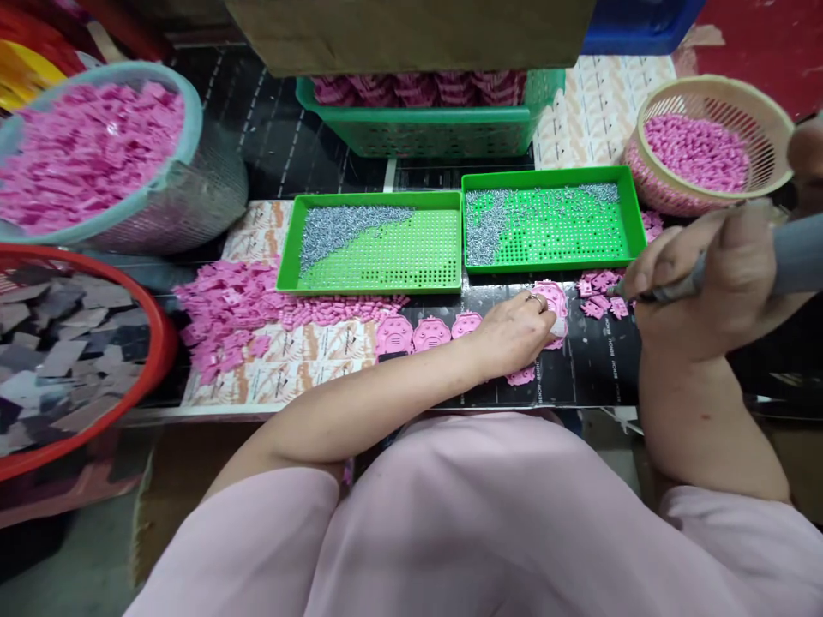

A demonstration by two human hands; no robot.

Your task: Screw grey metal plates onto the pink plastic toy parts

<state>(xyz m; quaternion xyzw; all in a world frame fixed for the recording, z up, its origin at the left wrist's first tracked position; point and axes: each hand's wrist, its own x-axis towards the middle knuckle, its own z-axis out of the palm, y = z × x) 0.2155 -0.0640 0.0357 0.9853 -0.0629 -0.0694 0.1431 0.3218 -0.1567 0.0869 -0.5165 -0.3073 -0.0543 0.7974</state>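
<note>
Gripping a grey tool [795,255] near pink pieces [596,305]

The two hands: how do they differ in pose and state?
The left hand is palm down at a pink part; the right hand is wrapped around a grey tool. The left hand shows a ring; none is visible on the right hand. Neither wears a glove.

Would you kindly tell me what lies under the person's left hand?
Part of a pink plate shows past the left hand, and another pink piece peeks out on the hand's near side. Whatever the hand itself covers cannot be seen.
</note>
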